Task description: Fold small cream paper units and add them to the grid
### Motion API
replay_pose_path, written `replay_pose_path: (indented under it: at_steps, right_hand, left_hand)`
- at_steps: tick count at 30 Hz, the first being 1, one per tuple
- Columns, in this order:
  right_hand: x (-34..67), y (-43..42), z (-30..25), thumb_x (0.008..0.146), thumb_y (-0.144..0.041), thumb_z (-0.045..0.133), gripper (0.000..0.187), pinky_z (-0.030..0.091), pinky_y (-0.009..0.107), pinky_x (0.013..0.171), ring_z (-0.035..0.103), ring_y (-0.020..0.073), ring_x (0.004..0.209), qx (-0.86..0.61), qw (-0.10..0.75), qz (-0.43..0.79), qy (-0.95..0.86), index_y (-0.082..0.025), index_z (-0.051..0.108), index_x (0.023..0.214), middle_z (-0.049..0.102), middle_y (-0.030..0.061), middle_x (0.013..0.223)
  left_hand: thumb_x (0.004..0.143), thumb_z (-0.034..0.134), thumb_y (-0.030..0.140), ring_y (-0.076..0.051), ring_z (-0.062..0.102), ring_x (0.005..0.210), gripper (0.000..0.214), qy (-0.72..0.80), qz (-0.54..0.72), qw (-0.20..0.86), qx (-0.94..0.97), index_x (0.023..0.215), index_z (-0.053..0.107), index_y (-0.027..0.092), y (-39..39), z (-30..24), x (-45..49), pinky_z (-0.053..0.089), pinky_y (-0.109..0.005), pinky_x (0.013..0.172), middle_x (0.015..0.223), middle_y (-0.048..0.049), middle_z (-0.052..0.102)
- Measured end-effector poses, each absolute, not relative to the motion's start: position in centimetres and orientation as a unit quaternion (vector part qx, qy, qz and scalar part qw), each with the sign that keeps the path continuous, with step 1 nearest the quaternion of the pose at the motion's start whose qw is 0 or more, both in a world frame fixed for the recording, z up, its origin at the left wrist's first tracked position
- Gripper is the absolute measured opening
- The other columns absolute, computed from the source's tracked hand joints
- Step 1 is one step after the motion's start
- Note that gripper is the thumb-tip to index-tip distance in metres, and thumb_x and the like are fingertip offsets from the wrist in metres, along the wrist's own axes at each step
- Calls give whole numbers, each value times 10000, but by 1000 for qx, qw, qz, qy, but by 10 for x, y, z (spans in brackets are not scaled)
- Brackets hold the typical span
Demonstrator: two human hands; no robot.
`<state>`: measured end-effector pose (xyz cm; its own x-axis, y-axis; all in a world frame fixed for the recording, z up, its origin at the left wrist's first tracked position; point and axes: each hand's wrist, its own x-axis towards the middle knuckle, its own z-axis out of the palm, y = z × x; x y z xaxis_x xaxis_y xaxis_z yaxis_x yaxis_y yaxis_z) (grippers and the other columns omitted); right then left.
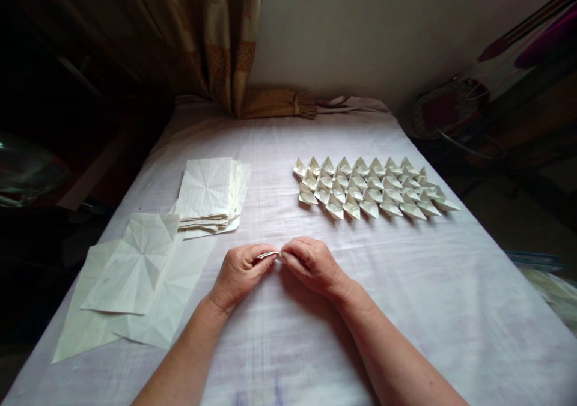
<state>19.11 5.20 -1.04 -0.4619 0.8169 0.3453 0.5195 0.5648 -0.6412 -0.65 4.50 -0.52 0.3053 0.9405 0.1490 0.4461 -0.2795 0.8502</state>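
Between my two hands, over the middle of the bed-like surface, is a small folded piece of paper (pixel 267 254). My left hand (pixel 241 272) is closed, pinching it between thumb and fingers. My right hand (pixel 315 266) is closed too, its fingertips on the paper's right end; most of the paper is hidden by the fingers. Beyond my right hand stand several rows of folded paper boats (pixel 360 187), set close together. Left of my hands lie loose creased paper sheets (pixel 135 268), overlapping one another. Behind them sits a stack of creased sheets (pixel 207 187).
A pale cloth (pixel 406 310) covers the flat surface. At its far edge a gold-brown curtain (pixel 225 45) hangs down, with its fringed end (pixel 304 104) lying on the cloth. A light wall rises behind. Dark clutter, including a bag (pixel 451 106), stands off the right side.
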Motion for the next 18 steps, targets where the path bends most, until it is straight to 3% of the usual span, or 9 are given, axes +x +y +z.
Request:
replay_pose_path:
  at_steps: [7, 12, 18]
  right_hand:
    - [184, 48, -6, 927, -241, 510, 197, 415, 228, 630, 567, 128, 630, -421, 345, 253, -800, -190, 604, 761, 636, 17, 687]
    - [179, 46, -7, 954, -279, 498, 246, 403, 227, 618, 547, 125, 614, -420, 352, 239, -802, -190, 596, 747, 620, 17, 669]
    - [181, 47, -1, 939, -287, 539, 224, 410, 211, 608, 559, 111, 607, -424, 331, 344, -770, -187, 626, 759, 629, -4, 662]
  left_hand:
    - [813, 601, 214, -138, 651, 692, 121, 483, 333, 395, 707, 809, 712, 166, 48, 8, -5, 499, -211, 667, 759, -24, 714]
    - [828, 602, 318, -124, 593, 646, 206, 496, 315, 476, 654, 749, 679, 145, 51, 12, -6, 458, -204, 620, 697, -14, 663]
    - [781, 643, 391, -85, 481, 503, 254, 507, 320, 558, 574, 731, 666, 143, 54, 9, -9, 380, -185, 497, 565, 26, 571]
